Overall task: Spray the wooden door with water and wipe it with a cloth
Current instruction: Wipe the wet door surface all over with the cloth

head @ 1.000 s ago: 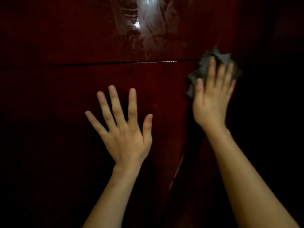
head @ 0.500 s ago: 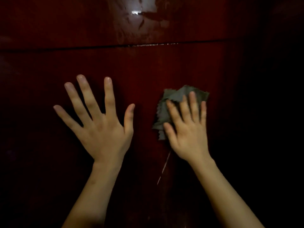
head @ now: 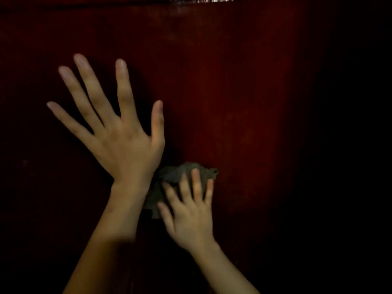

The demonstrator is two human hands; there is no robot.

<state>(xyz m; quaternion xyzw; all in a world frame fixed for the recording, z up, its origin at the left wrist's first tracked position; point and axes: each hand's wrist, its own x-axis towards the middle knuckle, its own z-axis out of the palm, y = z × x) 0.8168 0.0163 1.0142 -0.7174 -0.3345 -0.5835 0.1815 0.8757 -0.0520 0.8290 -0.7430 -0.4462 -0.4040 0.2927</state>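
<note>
The dark red wooden door (head: pixel 244 92) fills the view, dimly lit. My left hand (head: pixel 121 132) lies flat on it with fingers spread wide and holds nothing. Just below and to the right, my right hand (head: pixel 188 213) presses a crumpled grey cloth (head: pixel 169 175) against the door, fingers spread over it. The cloth's left part is hidden behind my left wrist. No spray bottle is in view.
A horizontal groove (head: pixel 199 0) with a glint of wetness runs along the top edge of the view. The right side and the lower left of the door are in deep shadow.
My right hand has dragged the cloth down and to the left across the door, ending beside my left wrist. The groove has shifted up in the view as my head tilted down.
</note>
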